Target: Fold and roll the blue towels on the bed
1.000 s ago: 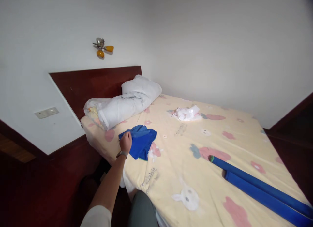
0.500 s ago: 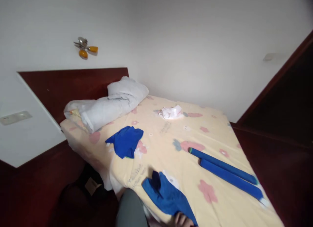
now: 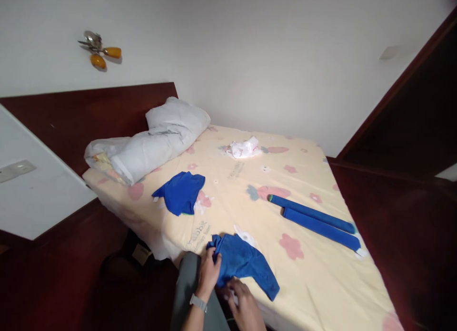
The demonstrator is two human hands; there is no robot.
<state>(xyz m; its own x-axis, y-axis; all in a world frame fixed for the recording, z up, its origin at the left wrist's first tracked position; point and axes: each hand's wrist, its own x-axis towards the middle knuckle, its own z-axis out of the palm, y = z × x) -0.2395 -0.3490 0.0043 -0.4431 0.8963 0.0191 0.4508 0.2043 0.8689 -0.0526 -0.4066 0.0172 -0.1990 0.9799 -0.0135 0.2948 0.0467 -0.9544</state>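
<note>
On the near edge of the bed lies a small blue garment (image 3: 239, 259), spread with one long narrow part stretching to the lower right. My left hand (image 3: 209, 273), with a watch on its wrist, has its fingers closed on the garment's left edge. At the lower edge, my right hand (image 3: 243, 303) is curled with fingers bent round the cloth, and a bit of something whitish shows by its fingers. Further up the bed lies a crumpled bright blue cloth piece (image 3: 183, 193) with a small white tag. To the right, two long flat blue strips (image 3: 317, 221) lie side by side.
The bed has a cream patterned sheet (image 3: 296, 179). A folded grey-white quilt (image 3: 157, 145) rests by the dark headboard (image 3: 107, 112). A white cloth bundle (image 3: 244, 148) lies near the wall. A dark bag-like thing (image 3: 128, 259) is on the floor at left.
My left hand has come into view and onto the garment. The garment has shifted and its dark folded part no longer shows. More of my right hand is visible, and the view has tilted.
</note>
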